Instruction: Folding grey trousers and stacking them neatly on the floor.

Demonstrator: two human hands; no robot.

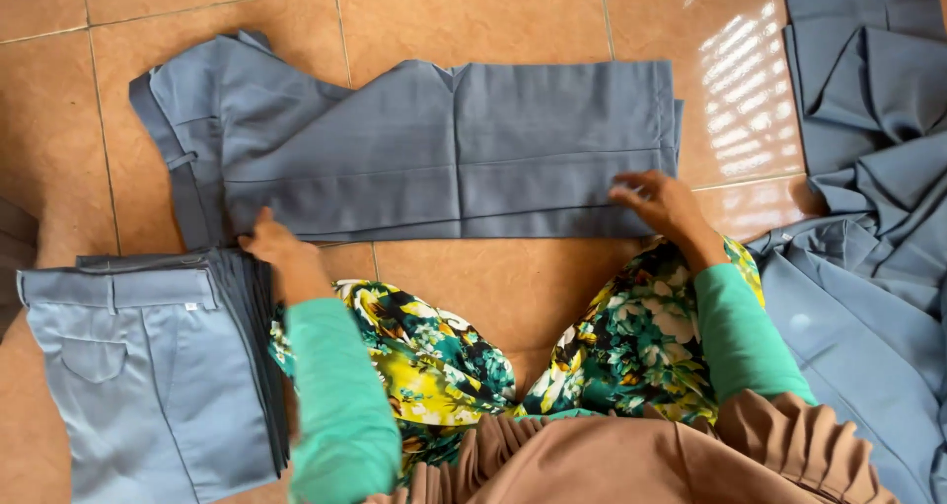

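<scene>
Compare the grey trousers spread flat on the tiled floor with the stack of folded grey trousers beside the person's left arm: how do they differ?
The grey trousers spread flat are a single garment, folded over lengthwise and lying sideways on the tiles; the stack of folded grey trousers holds many pieces piled up. Left hand and right hand both touch the spread pair; neither touches the stack. The stack's top piece shows a back pocket and waistband. Both are the same grey cloth.

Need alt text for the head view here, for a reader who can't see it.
Two hands, left hand and right hand, rest on the near edge of grey trousers laid flat and folded on an orange tiled floor. A stack of folded grey trousers sits at left, a loose grey heap at right.
</scene>
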